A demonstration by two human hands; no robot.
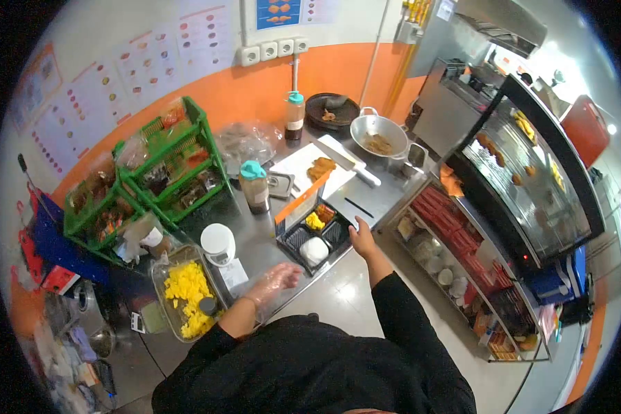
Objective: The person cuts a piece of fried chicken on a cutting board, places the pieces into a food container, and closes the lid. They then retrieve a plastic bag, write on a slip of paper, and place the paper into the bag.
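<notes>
A black compartment tray (294, 239) lies on the steel counter, holding white rice, a yellow item and a reddish item. My right hand (362, 241) rests on the counter edge beside the tray's right corner, fingers apart, holding nothing. My left hand (277, 279), in a clear plastic glove, hovers over the counter just left of the tray, near a glass dish of yellow chunks (186, 295). The gloved fingers are loosely spread and hold nothing.
A white scale (218, 243) and two brown sauce bottles (255, 186) stand behind the tray. A cutting board with fried pieces and a cleaver (345, 160), a metal wok (378, 133), green crates (172, 165), and a glass warming case (531, 172) surround the counter.
</notes>
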